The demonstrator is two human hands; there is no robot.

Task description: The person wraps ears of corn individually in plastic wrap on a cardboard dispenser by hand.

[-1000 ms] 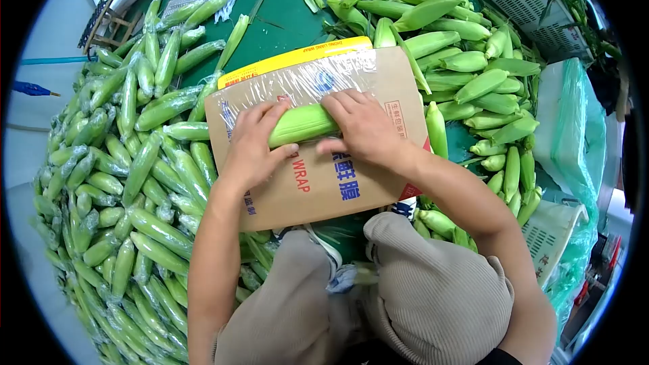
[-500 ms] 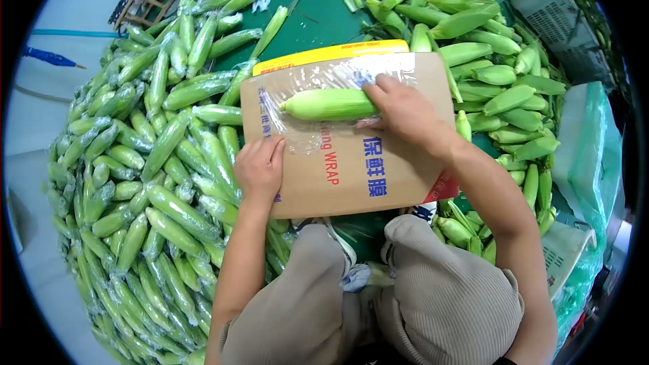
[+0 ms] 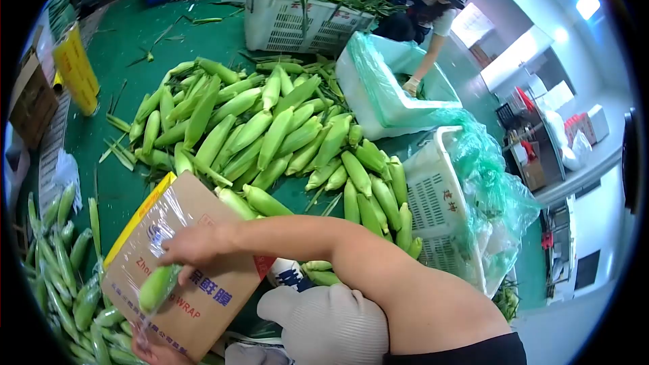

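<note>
A brown cardboard box (image 3: 223, 233) with clear film across its top lies tilted at the lower left, a yellow edge along its far side. On it rests one green corn cob (image 3: 155, 288), with film around it. My right hand (image 3: 193, 249) is closed over the upper end of this cob. Near the box's lower left edge is my left hand (image 3: 159, 350), partly cut off by the dark rim; its fingers are mostly hidden near the film.
Unwrapped corn (image 3: 270, 128) is heaped beyond the box, wrapped corn (image 3: 88, 304) at the left. White crates (image 3: 433, 196) and a lined white bin (image 3: 378, 111) stand at the right. A co-worker (image 3: 433, 0) reaches into the bin.
The view has swung toward the right, bringing the co-worker and bins in. My left hand has moved from the box's left part to its lower left edge. The cob still lies under my right hand.
</note>
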